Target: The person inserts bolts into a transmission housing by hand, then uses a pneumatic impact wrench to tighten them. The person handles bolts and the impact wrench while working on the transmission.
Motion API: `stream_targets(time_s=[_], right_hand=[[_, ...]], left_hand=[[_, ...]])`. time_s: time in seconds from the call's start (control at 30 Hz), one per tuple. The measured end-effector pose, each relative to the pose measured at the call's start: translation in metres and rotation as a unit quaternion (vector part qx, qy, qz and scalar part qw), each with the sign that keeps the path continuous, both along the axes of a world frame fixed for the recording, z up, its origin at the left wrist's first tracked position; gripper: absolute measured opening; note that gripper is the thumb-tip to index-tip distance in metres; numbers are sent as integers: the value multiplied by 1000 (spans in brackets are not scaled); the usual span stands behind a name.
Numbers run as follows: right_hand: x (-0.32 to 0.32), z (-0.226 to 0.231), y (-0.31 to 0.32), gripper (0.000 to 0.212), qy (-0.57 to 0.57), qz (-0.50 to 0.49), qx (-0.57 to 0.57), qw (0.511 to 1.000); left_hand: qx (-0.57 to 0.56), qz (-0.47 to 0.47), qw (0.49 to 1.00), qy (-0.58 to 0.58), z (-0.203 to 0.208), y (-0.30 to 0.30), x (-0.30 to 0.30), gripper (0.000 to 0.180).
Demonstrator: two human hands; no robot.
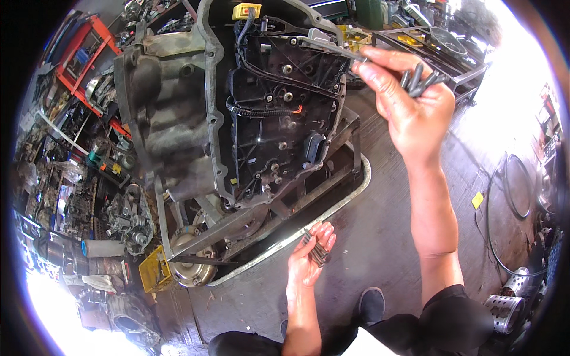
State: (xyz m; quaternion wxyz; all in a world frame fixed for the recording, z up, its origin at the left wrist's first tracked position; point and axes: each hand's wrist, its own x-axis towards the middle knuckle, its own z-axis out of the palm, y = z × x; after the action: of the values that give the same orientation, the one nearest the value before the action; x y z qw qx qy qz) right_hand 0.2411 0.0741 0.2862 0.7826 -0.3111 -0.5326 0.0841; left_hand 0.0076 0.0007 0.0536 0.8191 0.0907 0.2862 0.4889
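A large grey gearbox housing (172, 113) sits tilted on a metal stand, its open side showing a black valve body cover (261, 142) with wiring and several bolts. My right hand (412, 107) is raised at the cover's upper right. Its thumb and forefinger pinch a slim metal rod (332, 48) that points toward the cover's top edge; whether the tip touches is hard to tell. Several dark bolts (417, 80) stick out from the curled fingers of that hand. Lower down, in front of the stand, my left hand (309, 261) holds several bolts (316, 249) across its half-curled fingers.
The stand (219, 231) rises from a metal-rimmed tray (365, 178). A yellow crate (155, 268) and piled gearbox parts (133, 219) lie to the left. A metal rack (457, 65) stands at the upper right. On the right floor are a black cable (490, 237) and perforated drums (504, 311).
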Motion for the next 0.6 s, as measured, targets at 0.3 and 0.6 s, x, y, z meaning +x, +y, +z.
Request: stream_targets(time_s=[0.3, 0.6], right_hand=[[-4, -6, 2, 16, -135, -30, 41, 990], [-1, 24, 30, 19, -245, -238, 163, 926]], left_hand=[[-5, -5, 1000, -19, -9, 1, 3, 41], [-12, -8, 1000, -11, -6, 3, 4, 42]])
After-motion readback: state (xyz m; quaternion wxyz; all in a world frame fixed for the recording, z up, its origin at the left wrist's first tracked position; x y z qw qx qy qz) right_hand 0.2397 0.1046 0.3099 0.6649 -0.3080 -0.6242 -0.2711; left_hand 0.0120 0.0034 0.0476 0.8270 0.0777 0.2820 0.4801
